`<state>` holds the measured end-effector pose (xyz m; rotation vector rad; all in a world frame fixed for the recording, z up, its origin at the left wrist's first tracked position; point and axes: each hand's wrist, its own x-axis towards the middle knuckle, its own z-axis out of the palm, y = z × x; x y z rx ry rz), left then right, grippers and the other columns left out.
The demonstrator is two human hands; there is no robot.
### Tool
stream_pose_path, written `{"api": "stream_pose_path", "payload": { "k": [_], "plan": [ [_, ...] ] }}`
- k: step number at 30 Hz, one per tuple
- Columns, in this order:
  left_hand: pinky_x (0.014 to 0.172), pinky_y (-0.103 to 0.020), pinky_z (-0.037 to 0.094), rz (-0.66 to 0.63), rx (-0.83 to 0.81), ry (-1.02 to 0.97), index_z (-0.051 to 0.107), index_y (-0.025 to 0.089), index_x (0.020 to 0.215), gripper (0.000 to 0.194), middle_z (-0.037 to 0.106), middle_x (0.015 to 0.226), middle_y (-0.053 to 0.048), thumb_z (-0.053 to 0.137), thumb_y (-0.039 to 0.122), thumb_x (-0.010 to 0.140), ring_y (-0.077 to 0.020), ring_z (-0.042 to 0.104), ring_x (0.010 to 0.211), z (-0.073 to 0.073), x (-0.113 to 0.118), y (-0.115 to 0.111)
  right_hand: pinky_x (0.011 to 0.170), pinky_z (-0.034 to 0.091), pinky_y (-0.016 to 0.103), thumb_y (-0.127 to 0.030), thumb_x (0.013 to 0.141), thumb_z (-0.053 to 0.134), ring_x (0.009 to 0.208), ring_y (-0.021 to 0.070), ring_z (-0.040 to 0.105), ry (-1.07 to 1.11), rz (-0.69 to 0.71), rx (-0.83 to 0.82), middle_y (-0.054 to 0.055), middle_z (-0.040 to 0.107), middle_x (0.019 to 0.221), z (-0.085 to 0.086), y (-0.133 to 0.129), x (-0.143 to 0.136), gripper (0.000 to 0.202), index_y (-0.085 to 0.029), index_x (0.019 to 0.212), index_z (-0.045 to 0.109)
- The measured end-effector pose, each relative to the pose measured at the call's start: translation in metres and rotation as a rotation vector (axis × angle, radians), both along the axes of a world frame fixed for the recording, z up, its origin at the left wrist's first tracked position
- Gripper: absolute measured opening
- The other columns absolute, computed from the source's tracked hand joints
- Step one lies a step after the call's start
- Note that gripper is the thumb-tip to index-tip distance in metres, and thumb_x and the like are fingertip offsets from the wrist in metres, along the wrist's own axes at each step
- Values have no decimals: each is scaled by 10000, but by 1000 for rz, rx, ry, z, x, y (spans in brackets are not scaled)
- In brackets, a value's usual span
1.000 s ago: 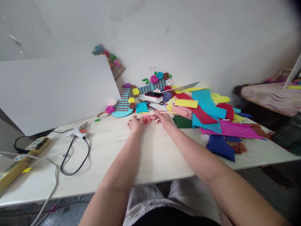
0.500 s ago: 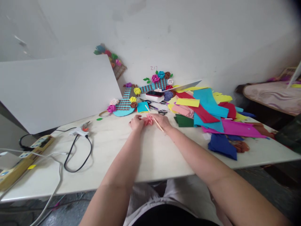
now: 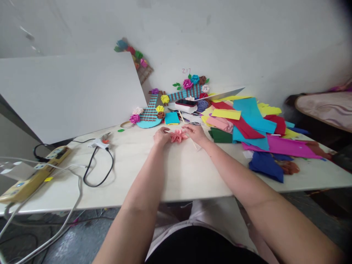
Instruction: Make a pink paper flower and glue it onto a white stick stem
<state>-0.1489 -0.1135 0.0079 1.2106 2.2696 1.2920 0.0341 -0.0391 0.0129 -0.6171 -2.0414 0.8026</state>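
A pink paper flower with spread petals lies between my two hands over the white table. My left hand has its curled fingers at the flower's left edge, seemingly pinching a petal. On the other side, my right hand holds a thin pale stick, which slants past the palm and comes out below it. The fingertips of that hand are near the flower's upper right petals.
Coloured paper is piled at the right. Paper-flower decorations stand behind my hands, near a phone on a white box. A glue gun with a looped cord and a power strip lie left. A white board leans behind.
My hands have moved slightly apart, and more of the flower shows, its petals spread wider. The whole view has shifted a little.
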Motion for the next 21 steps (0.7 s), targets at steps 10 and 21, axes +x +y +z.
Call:
{"api": "stream_pose_path", "payload": {
  "k": [10, 21],
  "plan": [
    [696, -288, 452, -112, -117, 68, 665, 235, 843, 317, 671, 729, -22, 770, 360, 571, -221, 640, 781, 9, 8, -6, 616, 435, 254, -278, 789, 546, 659, 156, 584, -136, -218, -91, 27, 664, 714, -5, 1, -4, 250, -158, 949, 696],
    [988, -341, 388, -180, 25, 328, 707, 267, 905, 186, 659, 1142, -39, 661, 327, 735, -257, 513, 1160, 5, 25, -3, 533, 284, 257, -503, 781, 548, 647, 162, 549, -511, -351, -1, 45, 663, 696, 7, -8, -6, 346, -209, 681, 702]
  ]
}}
